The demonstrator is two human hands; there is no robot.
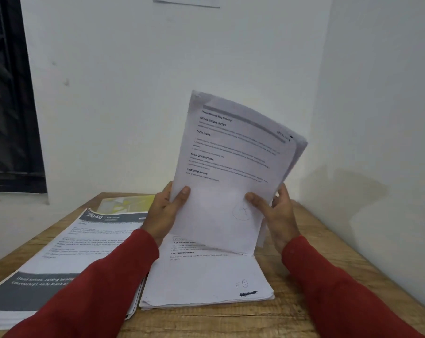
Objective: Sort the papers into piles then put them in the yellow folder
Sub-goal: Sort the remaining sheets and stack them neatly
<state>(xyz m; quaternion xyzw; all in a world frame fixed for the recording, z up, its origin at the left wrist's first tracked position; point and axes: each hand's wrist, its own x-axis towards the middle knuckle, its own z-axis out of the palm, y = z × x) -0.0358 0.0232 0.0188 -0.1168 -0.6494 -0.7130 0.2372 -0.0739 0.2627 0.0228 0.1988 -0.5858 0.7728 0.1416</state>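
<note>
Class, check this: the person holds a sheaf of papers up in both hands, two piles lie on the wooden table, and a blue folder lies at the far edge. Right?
One error: the folder is yellow, not blue, as the head view shows. The rest stands.

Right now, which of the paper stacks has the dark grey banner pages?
The left pile on the table, under the left sleeve. The middle pile and the held sheets are plain white with black text.

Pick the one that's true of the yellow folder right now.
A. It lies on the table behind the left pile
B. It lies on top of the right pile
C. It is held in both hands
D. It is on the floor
A: the yellow folder lies flat on the table, beyond the left pile; the hands hold only papers.
</note>
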